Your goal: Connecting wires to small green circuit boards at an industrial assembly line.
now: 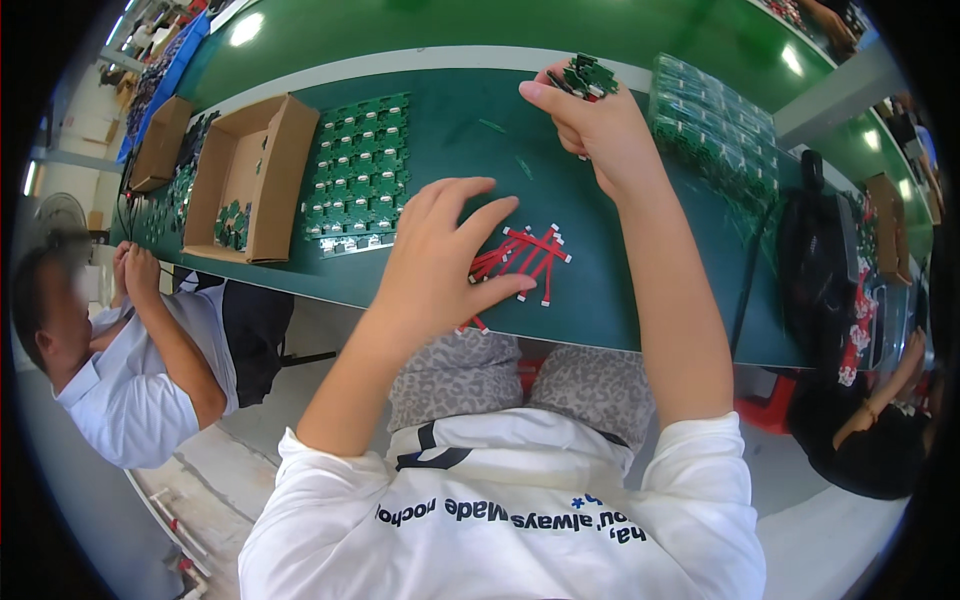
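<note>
Over the green table (455, 130), my left hand (440, 250) is open, its fingers spread and nothing seen in them. Beside and partly under it lies a loose pile of short red cables (545, 265) with white end connectors. Farther off and to the right, my right hand (590, 120) is closed around several small green circuit boards (588, 76), which stick up past the thumb and fingers. Left of my left hand, a panel of green circuit boards (358, 170) lies flat in rows, each board bearing a small silvery part.
A cardboard box (275, 180) with a few green boards stands at the left. Clear plastic trays of boards (712, 120) are stacked at the right, near a black bag (815, 260). Thin green strips (525, 167) lie mid-table. A co-worker (150, 350) sits at the left, another (870, 430) at the right.
</note>
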`<state>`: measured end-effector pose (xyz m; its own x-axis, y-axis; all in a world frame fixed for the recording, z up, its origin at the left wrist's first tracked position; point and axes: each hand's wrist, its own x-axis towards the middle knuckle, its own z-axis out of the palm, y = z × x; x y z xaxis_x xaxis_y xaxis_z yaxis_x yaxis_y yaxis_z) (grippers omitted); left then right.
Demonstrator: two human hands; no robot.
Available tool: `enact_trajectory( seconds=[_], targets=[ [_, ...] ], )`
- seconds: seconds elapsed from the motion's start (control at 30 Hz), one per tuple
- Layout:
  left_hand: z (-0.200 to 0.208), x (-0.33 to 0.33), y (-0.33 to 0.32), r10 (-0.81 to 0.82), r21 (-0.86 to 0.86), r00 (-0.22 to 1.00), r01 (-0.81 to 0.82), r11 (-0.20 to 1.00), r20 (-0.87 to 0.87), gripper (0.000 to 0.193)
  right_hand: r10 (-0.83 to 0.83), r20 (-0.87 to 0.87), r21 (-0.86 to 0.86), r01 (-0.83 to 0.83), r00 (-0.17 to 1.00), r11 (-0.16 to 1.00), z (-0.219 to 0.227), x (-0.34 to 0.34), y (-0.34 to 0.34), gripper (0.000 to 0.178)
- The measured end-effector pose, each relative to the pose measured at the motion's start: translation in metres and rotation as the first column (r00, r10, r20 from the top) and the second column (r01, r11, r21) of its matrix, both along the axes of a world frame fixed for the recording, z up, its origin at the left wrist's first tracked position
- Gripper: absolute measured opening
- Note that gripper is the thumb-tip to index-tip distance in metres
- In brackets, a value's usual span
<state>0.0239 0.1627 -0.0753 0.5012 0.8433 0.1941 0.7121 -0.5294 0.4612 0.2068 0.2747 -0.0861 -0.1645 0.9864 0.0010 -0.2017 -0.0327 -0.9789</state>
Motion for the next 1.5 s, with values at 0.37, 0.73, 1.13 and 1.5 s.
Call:
enact_trajectory(
  seconds=[0.37,0.73,1.13,1.5],
  targets=[
    [-0.03,-0.005,-0.005,0.181,0.108,0.932,-0.155,0.982,-0.314,0.069,0.003,0.099,-0.036,0.0,0.995,0.999,0.001,-0.009,0.0,0.022],
    [-0.006,-0.042,0.024,0.266,0.158,0.939,-0.302,0.94,0.217,0.023,0.004,0.097,-0.03,-0.001,0.995,1.0,-0.001,-0.006,0.001,0.022],
    [-0.003,-0.054,0.018,0.122,0.008,0.993,-0.122,0.992,0.001,0.018,-0.038,0.152,0.05,0.031,0.988,0.998,-0.013,-0.006,0.004,0.029],
    [0.002,-0.051,0.01,0.269,-0.093,0.936,-0.255,0.963,0.226,0.012,0.206,0.277,0.28,-0.284,0.938,0.917,0.001,-0.025,-0.02,0.022]
  ],
)
